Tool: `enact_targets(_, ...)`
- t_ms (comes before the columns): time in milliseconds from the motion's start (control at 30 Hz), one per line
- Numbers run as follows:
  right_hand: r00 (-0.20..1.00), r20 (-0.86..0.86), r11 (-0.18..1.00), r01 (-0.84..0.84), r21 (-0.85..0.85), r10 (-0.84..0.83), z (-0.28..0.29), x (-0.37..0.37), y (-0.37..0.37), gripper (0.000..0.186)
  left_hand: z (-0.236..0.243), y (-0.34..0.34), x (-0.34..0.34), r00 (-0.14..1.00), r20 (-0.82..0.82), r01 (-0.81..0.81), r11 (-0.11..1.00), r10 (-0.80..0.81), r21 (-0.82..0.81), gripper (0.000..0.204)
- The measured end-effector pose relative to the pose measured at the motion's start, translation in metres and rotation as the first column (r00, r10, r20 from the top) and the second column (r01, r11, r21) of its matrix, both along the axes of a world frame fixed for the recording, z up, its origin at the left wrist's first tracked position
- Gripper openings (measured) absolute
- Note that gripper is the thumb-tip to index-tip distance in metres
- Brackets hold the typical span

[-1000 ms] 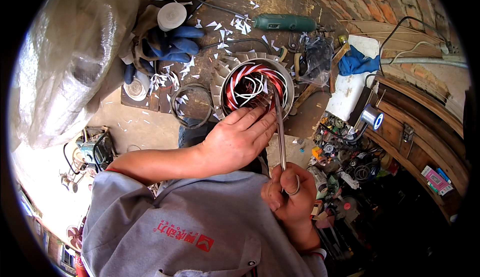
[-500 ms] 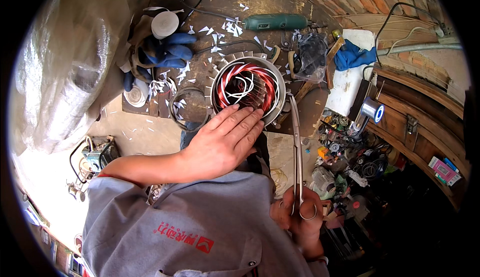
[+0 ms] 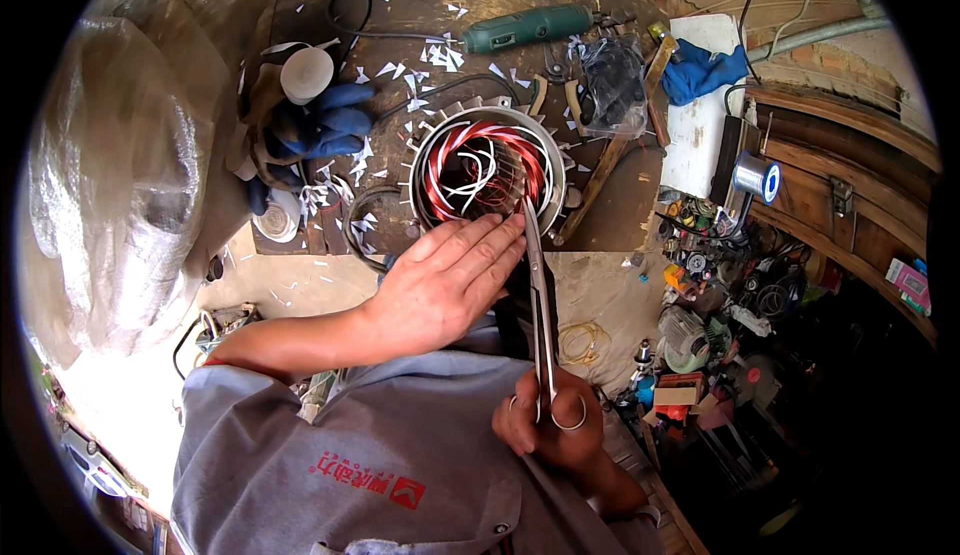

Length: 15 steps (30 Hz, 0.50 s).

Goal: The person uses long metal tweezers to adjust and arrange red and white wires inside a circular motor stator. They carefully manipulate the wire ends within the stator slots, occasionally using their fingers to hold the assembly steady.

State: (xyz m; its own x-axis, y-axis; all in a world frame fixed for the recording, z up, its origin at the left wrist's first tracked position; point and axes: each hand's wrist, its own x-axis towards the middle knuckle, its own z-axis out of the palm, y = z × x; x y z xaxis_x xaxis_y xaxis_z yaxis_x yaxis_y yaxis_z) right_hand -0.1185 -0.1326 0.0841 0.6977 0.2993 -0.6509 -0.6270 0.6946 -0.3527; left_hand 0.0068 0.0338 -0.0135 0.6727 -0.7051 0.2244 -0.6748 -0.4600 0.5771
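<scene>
A round finned motor housing [image 3: 556, 155] stands on the dark worktable, with a ring of red copper windings [image 3: 440, 167] inside it, bound with white cord. Loose white wires [image 3: 478, 170] curl within the ring. My left hand [image 3: 440, 280] lies flat over the housing's near edge, fingers stretched toward the windings, holding nothing. Long steel scissors [image 3: 541, 295] are in my right hand [image 3: 550, 420], its fingers through the handle rings. Their tips reach over the near right rim to the windings, close beside my left fingertips. Whether the tips touch the wire I cannot tell.
A green power tool [image 3: 528, 29] lies at the back, among white paper scraps. Blue gloves [image 3: 335, 120] and white tape rolls [image 3: 306, 76] sit at the left. A wooden-handled hammer [image 3: 605, 180], a black plastic bag [image 3: 615, 85] and a solder spool [image 3: 757, 179] are on the right.
My right hand has moved left with the scissors, bringing their tips from beside the housing to the windings. My left hand stays on the near edge. The view has shifted slightly.
</scene>
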Motion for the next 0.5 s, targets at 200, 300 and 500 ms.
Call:
enact_targets(200, 0.998, -0.012, 0.998, 0.06, -0.016, -0.06, -0.006, -0.006, 0.013, 0.057, 0.0, 0.002, 0.002, 0.999, -0.031, 0.03, 0.999, -0.031, -0.01, 0.058)
enact_targets(300, 0.997, -0.026, 0.997, 0.073, -0.036, -0.074, -0.009, -0.007, 0.02, 0.058, -0.002, 0.002, 0.002, 0.999, -0.024, 0.032, 0.999, -0.032, -0.005, 0.058)
enact_targets(500, 0.995, 0.0, 0.994, 0.097, -0.055, -0.097, -0.014, -0.004, 0.029, 0.056, 0.0, 0.003, 0.005, 0.999, 0.0, 0.04, 0.999, -0.04, -0.004, 0.051)
